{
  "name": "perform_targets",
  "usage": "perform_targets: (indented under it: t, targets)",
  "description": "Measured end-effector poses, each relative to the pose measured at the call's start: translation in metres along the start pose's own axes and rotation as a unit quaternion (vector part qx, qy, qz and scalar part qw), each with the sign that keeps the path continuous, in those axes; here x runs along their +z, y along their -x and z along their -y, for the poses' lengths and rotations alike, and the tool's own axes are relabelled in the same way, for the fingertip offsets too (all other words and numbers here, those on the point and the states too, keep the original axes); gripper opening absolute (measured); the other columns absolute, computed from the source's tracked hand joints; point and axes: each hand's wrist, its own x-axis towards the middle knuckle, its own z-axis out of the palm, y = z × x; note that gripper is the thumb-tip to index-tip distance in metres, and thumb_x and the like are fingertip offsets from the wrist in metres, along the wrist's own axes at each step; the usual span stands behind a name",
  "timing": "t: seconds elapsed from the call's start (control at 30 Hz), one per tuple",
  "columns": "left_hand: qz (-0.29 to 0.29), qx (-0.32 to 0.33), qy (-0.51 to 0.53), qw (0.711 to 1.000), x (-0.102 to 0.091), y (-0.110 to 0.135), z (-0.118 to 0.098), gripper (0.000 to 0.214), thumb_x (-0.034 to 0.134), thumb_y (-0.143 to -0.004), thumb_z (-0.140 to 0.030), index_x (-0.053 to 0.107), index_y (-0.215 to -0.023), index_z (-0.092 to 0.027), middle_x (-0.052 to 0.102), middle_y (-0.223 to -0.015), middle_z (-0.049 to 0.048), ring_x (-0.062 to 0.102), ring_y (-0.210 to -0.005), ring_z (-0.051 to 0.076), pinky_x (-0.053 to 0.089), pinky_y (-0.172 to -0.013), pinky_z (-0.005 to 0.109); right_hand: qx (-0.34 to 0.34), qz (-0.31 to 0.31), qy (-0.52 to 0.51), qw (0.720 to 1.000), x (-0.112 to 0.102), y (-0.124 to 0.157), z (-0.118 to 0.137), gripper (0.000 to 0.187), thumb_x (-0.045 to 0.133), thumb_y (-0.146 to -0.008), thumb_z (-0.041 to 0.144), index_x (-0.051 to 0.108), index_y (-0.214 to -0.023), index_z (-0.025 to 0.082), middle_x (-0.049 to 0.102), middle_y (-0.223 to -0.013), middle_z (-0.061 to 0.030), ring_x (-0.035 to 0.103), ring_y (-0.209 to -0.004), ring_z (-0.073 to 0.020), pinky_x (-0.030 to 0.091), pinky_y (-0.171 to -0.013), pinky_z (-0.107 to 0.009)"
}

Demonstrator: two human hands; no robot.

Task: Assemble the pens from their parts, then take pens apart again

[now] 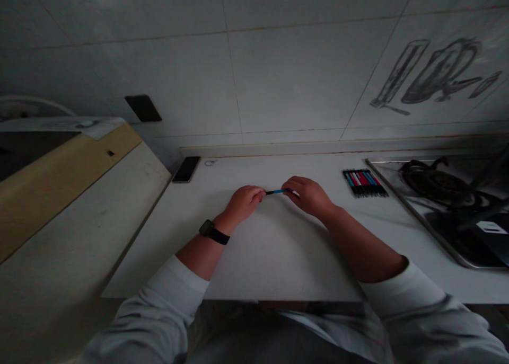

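A blue and black pen [279, 191] is stretched level between my two hands, over the middle of the white counter [274, 247]. The fingers of my left hand [245, 202] pinch its black end. At the other end, my right hand [308, 195] has thumb and fingers closed on the pen, covering its tip. Only the short middle stretch of the pen shows. Off to the right of my right hand lies a row of several pens [365, 183] in blue, red, white and black, side by side.
A phone [186, 169] and a small ring-like object [210, 163] lie near the back wall on the left. A gas stove [413, 215] with a metal rim borders the right side. A pale cabinet or appliance [79, 221] rises at the left.
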Motion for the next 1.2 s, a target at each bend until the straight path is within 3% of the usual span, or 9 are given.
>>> perform_targets:
  t: [0.4, 0.87, 1.07, 1.2]
  targets:
    - [0.018, -0.024, 0.017, 0.999, 0.0019, 0.0003, -0.0002, 0.031, 0.044, -0.102, -0.027, 0.073, -0.092, -0.02, 0.073, -0.085, 0.0049, 0.065, -0.082, 0.019, 0.049, -0.08, 0.031, -0.033, -0.024, 0.006, 0.999, 0.0027, -0.0021, 0.0057, 0.024, 0.05, -0.103, 0.027, 0.074, -0.102, 0.023, 0.073, -0.101, -0.0101, 0.065, -0.092, -0.0231, 0.05, -0.086, -0.036]
    - [0.04, -0.096, 0.146, 0.984, 0.0083, 0.0017, 0.0051, 0.037, 0.041, -0.103, -0.036, 0.072, -0.092, -0.018, 0.065, -0.071, 0.0002, 0.058, -0.066, 0.015, 0.044, -0.064, 0.027, -0.05, -0.039, 0.017, 0.998, 0.0014, -0.002, 0.0057, 0.024, 0.051, -0.103, 0.024, 0.075, -0.103, 0.023, 0.075, -0.106, -0.0097, 0.066, -0.096, -0.0234, 0.049, -0.089, -0.038]
    - [-0.014, -0.065, 0.158, 0.985, 0.0052, 0.0006, 0.0021, 0.013, 0.063, -0.092, -0.028, 0.072, -0.097, -0.02, 0.075, -0.092, 0.0022, 0.067, -0.086, 0.017, 0.051, -0.082, 0.029, -0.011, -0.006, 0.014, 1.0, 0.0035, -0.0017, 0.0063, 0.027, 0.052, -0.104, 0.034, 0.074, -0.103, 0.019, 0.076, -0.095, -0.0098, 0.066, -0.086, -0.0227, 0.048, -0.081, -0.035]
    - [-0.031, -0.053, 0.189, 0.98, 0.0051, 0.0003, 0.0028, 0.023, 0.069, -0.089, -0.031, 0.071, -0.109, -0.02, 0.075, -0.102, 0.005, 0.069, -0.095, 0.018, 0.052, -0.09, 0.031, -0.007, -0.019, 0.013, 1.0, 0.0032, -0.002, 0.007, 0.03, 0.049, -0.106, 0.036, 0.074, -0.103, 0.019, 0.075, -0.094, -0.0107, 0.066, -0.085, -0.0227, 0.048, -0.081, -0.035]
